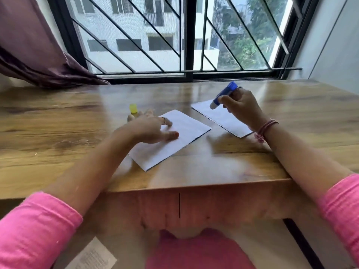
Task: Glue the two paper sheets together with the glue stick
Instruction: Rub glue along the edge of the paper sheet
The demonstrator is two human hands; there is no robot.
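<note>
A: Nearest us, what lies under the desk edge?

B: A printed slip of paper [91,255] on the floor, apart from the job. Then pink sleeves [37,228] pushed up both forearms, likely to keep cloth clear of any glue.

A: And on the wooden table [223,167]?

B: The nearer paper sheet [186,133] lies flat and angled. The left hand [149,131] rests on its left part, fingers spread and loosely open, gripping nothing. I judge it is pinning the sheet so it won't slide under a stroke.

A: The yellow thing past those fingers?

B: A yellow cap [133,109] standing upright just beyond the fingertips, probably the glue's lid, parked within reach. Whether a finger touches it I cannot tell; it's blurred.

A: The right side?

B: The right hand [240,108] is closed round the blue glue stick [224,96], tilted with its pale tip pointing down and left, lifted above the near corner of the far paper sheet [223,118]. That sheet sits well apart from the first, with bare wood between them. A thread bracelet [266,127] circles the wrist.

A: So how far along?

B: Early, I'd say: the sheets aren't joined, and no glue mark is visible. Behind it all, a curtain [29,51] and a barred window [174,35]
</note>
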